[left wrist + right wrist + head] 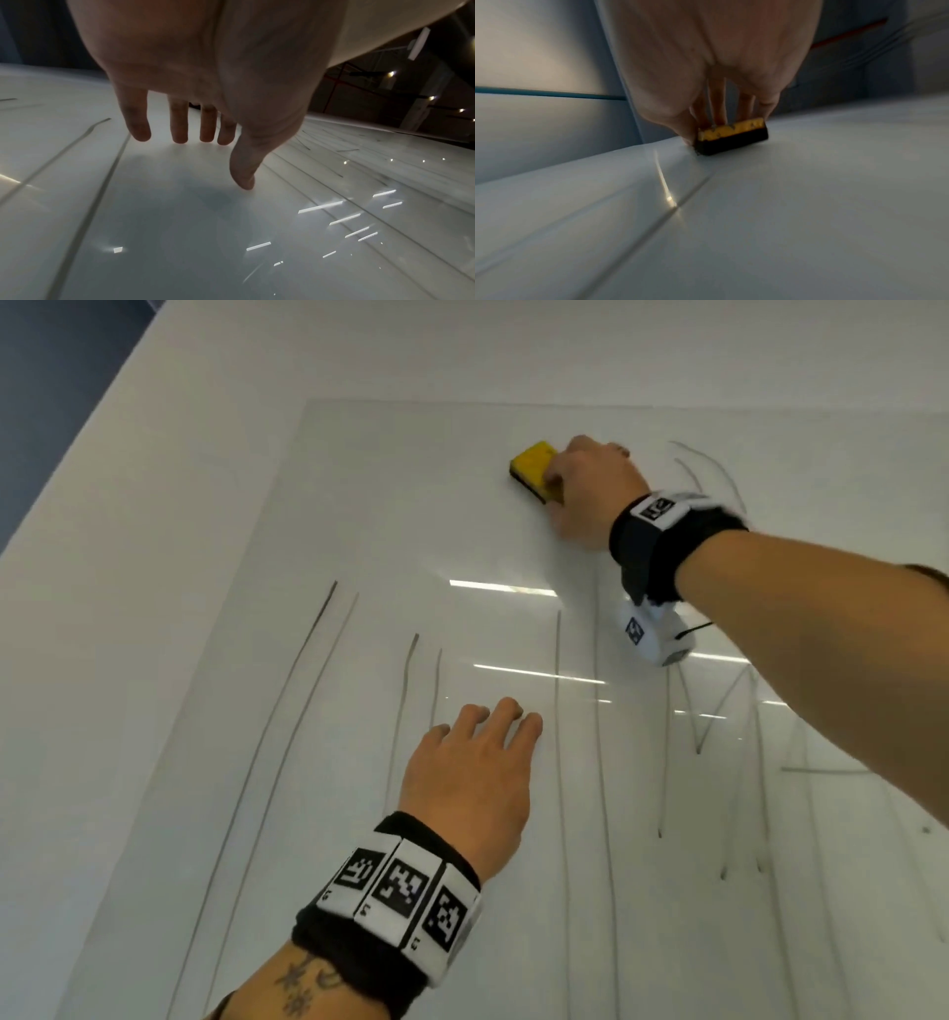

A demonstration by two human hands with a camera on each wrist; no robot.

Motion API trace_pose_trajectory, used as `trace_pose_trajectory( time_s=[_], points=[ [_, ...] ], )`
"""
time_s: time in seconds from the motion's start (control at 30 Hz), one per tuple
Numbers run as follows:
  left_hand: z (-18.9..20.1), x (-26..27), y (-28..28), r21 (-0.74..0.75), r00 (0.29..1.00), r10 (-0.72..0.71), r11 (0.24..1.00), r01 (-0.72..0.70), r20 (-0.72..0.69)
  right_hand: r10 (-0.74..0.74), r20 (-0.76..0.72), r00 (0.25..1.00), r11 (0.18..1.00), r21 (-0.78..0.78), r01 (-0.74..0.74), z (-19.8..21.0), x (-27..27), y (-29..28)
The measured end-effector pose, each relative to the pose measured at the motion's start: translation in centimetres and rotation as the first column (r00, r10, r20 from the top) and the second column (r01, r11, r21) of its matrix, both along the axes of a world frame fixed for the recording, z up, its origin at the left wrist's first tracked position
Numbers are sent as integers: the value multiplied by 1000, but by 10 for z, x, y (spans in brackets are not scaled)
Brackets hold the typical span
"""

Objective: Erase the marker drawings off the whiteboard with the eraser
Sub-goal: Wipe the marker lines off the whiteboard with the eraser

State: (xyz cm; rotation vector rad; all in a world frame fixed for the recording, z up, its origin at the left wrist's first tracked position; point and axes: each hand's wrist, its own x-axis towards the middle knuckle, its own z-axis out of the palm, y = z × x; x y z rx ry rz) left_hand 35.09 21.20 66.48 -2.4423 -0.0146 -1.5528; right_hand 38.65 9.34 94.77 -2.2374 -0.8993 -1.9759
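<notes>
A glossy whiteboard (359,516) lies flat in front of me, covered with long thin dark marker lines (287,711). My right hand (580,490) grips a yellow eraser (534,469) with a black felt underside and presses it on the board near the far edge. From the right wrist, the eraser (731,136) sits flat on the surface under my fingers. My left hand (477,762) rests on the board lower down, fingers spread and straight, fingertips (180,138) touching the surface between marker lines (102,182).
The board lies on a white table (154,505) whose left edge borders a dark blue floor (46,403). More scribbled lines (719,711) fill the board's right side under my right forearm. Ceiling lights reflect on the gloss.
</notes>
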Motion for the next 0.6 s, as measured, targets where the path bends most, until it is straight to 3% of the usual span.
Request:
trace_pose_trajectory(
  time_s=[0.07,0.2,0.27,0.37,0.47,0.53,0.6],
  points=[
    [-1,0,-1,1,1000,5,1000,-5,3,38,24,999,999,-12,-38,1,3,-16],
    [-3,2,2,9,1000,-8,1000,8,15,-69,8,998,935,350,62,42,11,-81],
    [-4,2,2,17,1000,-10,1000,10,22,-83,-41,996,908,408,92,46,10,-89],
    [-5,2,1,1,1000,-16,1000,16,20,-31,0,1000,970,240,31,23,0,-58],
    [-4,1,-1,-14,1000,0,1000,0,26,73,-20,997,997,-7,-73,-26,5,-26],
    [-3,0,-4,-34,1000,0,999,1,15,133,-13,991,979,-154,-133,-55,12,-31],
    [-3,0,-4,-30,1000,14,999,-14,10,140,10,990,980,-146,-137,-60,23,-58]
  ],
)
